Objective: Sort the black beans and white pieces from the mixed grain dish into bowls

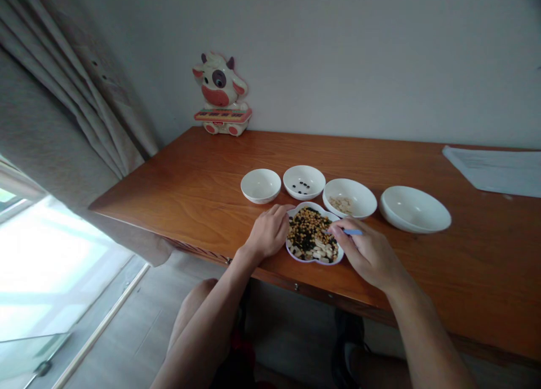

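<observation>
A scalloped white dish [291, 252] with a pale purple edge lies near the table's front, full of mixed black beans, yellow kernels and pale, larger beans or nuts. My left hand [270, 228] grips its left rim, fingers along the far side. Over the right side of the dish, my right hand [367, 251] is closed on a small tool with a light blue handle [353, 231]. The tool's tip reaches toward the mix, too small to make out. Behind the dish, one white bowl [304, 195] contains several black beans, and another bowl [363, 200] contains pale pieces.
At the left of the row stands a white bowl [261, 193]; at the right is a wider white bowl [418, 211]. A cow toy with a keyboard [222, 96] stands at the table's back left. White sheets [499, 169] lie at the back right of the wooden table [477, 276].
</observation>
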`<state>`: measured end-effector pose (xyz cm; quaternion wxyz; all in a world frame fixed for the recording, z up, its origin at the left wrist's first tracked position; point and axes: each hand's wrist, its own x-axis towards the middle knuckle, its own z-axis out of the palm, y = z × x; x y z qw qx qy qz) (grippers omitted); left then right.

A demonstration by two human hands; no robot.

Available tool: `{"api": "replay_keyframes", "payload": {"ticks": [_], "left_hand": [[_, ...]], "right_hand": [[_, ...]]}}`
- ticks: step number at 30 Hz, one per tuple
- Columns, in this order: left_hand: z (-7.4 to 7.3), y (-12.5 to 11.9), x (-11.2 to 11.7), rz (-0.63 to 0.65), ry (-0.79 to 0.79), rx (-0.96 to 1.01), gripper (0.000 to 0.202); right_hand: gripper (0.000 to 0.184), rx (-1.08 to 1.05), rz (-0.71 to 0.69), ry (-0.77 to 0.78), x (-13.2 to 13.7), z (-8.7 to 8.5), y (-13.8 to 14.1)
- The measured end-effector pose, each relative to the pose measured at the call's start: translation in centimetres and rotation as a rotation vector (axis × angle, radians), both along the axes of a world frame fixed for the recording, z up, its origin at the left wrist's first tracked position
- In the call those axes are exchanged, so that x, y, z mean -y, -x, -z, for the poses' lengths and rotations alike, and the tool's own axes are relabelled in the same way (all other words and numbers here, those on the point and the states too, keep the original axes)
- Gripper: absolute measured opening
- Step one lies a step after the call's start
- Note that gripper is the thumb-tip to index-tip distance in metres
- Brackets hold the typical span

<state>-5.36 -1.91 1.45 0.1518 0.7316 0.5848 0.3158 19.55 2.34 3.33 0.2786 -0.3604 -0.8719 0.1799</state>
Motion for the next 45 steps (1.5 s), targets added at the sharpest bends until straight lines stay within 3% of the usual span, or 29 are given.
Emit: {"api": "replay_keyframes", "payload": {"ticks": [7, 12, 19, 23, 26, 37, 45], "left_hand": [[-0.1, 0.0, 0.0, 0.002, 0.003, 0.008, 0.037], [-0.1, 0.0, 0.0, -0.002, 0.004, 0.009, 0.036], [-0.1, 0.0, 0.1, -0.002, 0.001, -0.001, 0.037], [-0.1, 0.0, 0.0, 0.0, 0.002, -0.004, 0.037], [0.0, 0.0, 0.0, 0.001, -0.006, -0.008, 0.036], [-0.1, 0.0, 0.0, -0.001, -0.007, 0.0, 0.037], [0.0, 0.0, 0.0, 0.0, -0.002, -0.001, 0.036]], "right_hand": [[0.031, -0.026, 0.067, -0.02, -0.1, 0.6, 0.1], [0.04, -0.151, 0.175, 0.108, -0.2, 0.5, 0.0], [0.042, -0.496, 0.361, 0.207, -0.5, 1.0, -0.2], [0.04, -0.784, 0.401, 0.26, -0.7, 1.1, 0.0], [0.04, -0.879, 0.436, 0.287, -0.8, 1.1, 0.2], [0.043, -0.689, 0.474, 0.317, -1.2, 1.6, -0.1], [0.045, -0.666, 0.489, 0.317, -1.0, 1.5, -0.1]]}}
